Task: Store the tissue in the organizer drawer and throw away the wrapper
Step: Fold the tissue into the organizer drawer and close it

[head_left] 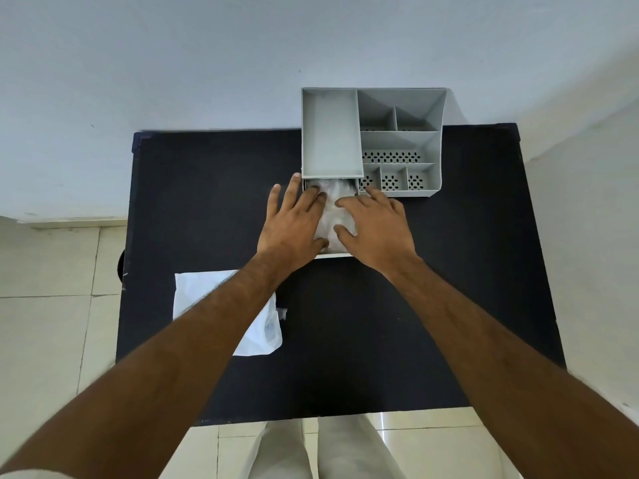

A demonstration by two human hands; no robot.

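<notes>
Fingers (313,197) of both hands spread flat, pressing down on the tissue (333,216) — not clenched, no pinch. Left hand (294,223) and right hand (375,229) sit side by side over the pulled-out drawer (332,254) at the front left of the grey organizer (371,141). Wrapper (257,323) lies on the desk (415,305), front-left of the organizer — well apart from it.

Both hands, the left hand (294,219) and the right hand (377,226), cover most of the tissue (333,209) and the open drawer (333,254). The left forearm hides part of the wrapper (256,337). A dark round object (121,267) left of the bench (449,271) is mostly hidden.
</notes>
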